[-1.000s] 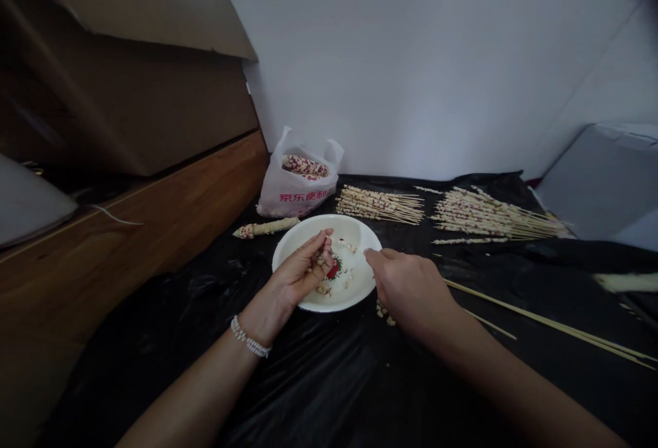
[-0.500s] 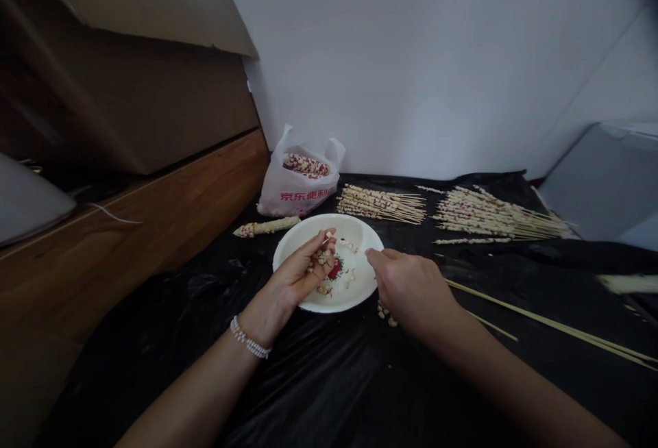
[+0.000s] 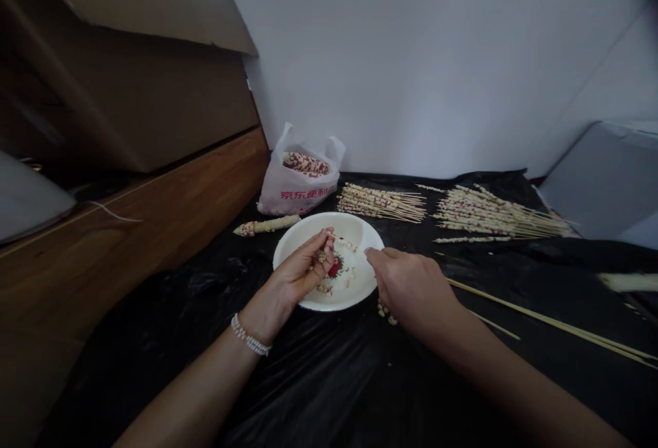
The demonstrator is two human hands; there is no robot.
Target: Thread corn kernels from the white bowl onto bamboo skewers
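My left hand [image 3: 311,263], palm up over the white bowl [image 3: 364,287], has several corn kernels [image 3: 322,256] in its curled fingers. Its thumb and forefinger pinch together at the tip, around a pale kernel as far as I can tell. At the bowl's right rim my right hand [image 3: 411,287] is closed on a thin skewer, mostly hidden by the fingers. A short row of cream and red kernels [image 3: 349,245] lies along the skewer's line, pointing at the left fingertips. Loose kernels are in the bowl by its red printed pattern [image 3: 336,268], and more kernels [image 3: 386,314] lie under my right hand.
Behind the bowl stand a plastic bag [image 3: 298,194] of speckled corn cobs and a partly stripped cob [image 3: 267,226]. Two piles of kernel-threaded skewers [image 3: 380,203] lie at the back and right. Bare bamboo sticks [image 3: 545,316] rest on the black sheet [image 3: 319,379]. A cardboard box [image 3: 128,85] stands left.
The left fingers have curled slightly closer around the kernels, and the fingertips have shifted a little. The right hand has stayed almost in place.
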